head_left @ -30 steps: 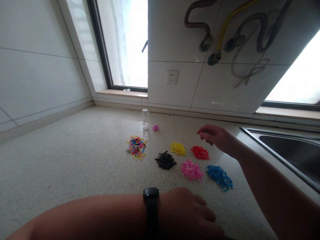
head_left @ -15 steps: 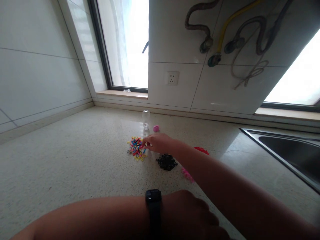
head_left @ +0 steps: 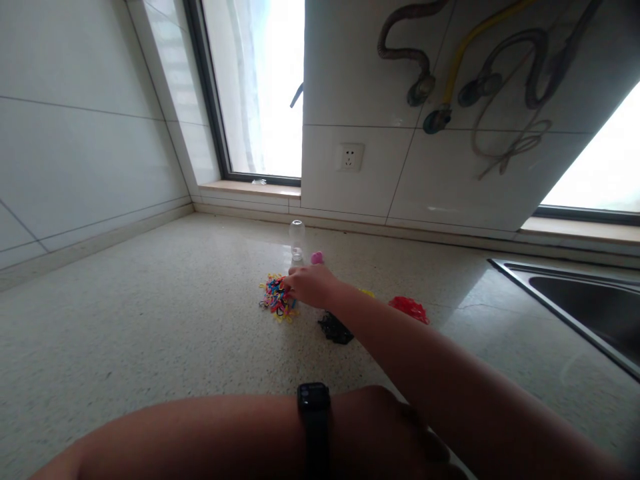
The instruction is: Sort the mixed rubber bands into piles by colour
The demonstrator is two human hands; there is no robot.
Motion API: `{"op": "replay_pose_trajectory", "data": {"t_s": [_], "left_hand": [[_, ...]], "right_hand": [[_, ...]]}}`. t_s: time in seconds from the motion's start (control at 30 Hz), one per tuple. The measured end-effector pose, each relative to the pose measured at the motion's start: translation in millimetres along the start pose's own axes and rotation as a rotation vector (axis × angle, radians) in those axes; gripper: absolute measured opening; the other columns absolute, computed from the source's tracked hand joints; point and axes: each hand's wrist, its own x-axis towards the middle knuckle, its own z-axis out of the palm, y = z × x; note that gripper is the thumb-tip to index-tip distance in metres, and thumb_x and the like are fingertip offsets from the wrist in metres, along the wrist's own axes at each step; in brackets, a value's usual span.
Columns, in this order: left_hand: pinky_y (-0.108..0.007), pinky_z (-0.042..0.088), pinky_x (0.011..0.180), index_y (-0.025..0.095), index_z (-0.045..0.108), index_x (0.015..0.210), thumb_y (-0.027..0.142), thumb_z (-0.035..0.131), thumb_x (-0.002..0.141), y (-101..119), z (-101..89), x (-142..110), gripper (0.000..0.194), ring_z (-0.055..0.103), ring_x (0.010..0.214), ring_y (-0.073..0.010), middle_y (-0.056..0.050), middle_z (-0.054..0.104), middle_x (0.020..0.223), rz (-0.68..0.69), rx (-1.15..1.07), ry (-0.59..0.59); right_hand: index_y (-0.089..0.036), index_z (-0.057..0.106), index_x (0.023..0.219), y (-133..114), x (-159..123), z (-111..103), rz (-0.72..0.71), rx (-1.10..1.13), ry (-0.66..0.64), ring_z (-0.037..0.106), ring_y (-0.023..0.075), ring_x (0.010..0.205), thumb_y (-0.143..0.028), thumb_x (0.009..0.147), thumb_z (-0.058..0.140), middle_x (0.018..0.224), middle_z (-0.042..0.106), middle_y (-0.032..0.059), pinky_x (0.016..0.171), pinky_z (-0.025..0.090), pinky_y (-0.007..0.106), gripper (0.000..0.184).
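My right hand reaches across the counter, its fingers pinched together at the edge of a mixed pile of coloured rubber bands. What the fingertips grip is too small to make out. My right forearm hides most of the sorted piles; a black pile, a red pile and a sliver of a yellow pile show. My left hand, a black watch on its wrist, rests low in front, with its fingers covered by the right arm.
A small clear bottle and a pink cap stand behind the piles. A steel sink is set into the speckled counter at right. Tiled walls, a socket and hoses lie beyond.
My right hand swung left from above the red pile to the mixed pile and closed its fingers there. My left arm stayed put. The camera shifted slightly left.
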Motion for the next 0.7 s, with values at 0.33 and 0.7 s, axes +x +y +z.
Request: {"op": "replay_pose_trajectory", "data": {"t_s": [0.33,0.7], "left_hand": [[-0.032,0.049,0.057,0.019,0.059,0.124,0.033,0.042,0.101,-2.0,4.3,-1.1,0.032,0.062,0.088,-0.0204,0.000,0.068,0.095,0.105,0.018,0.036],[-0.030,0.046,0.051,0.019,0.054,0.130,0.037,0.052,0.096,-6.9,4.9,-1.4,0.038,0.056,0.076,-0.0180,0.000,0.068,0.097,0.136,-0.023,0.038]], "right_hand": [[-0.016,0.073,0.092,-2.8,-2.5,3.3,-0.049,-0.052,0.047,0.067,0.0241,0.090,-0.033,0.094,0.054,0.101,0.071,0.0123,0.070,0.042,0.031,0.025],[-0.016,0.067,0.087,8.2,-3.3,20.3,0.140,0.550,0.229,0.061,0.0115,0.068,-0.024,0.084,0.061,0.080,0.071,0.0033,0.061,0.039,0.022,0.009]]}}
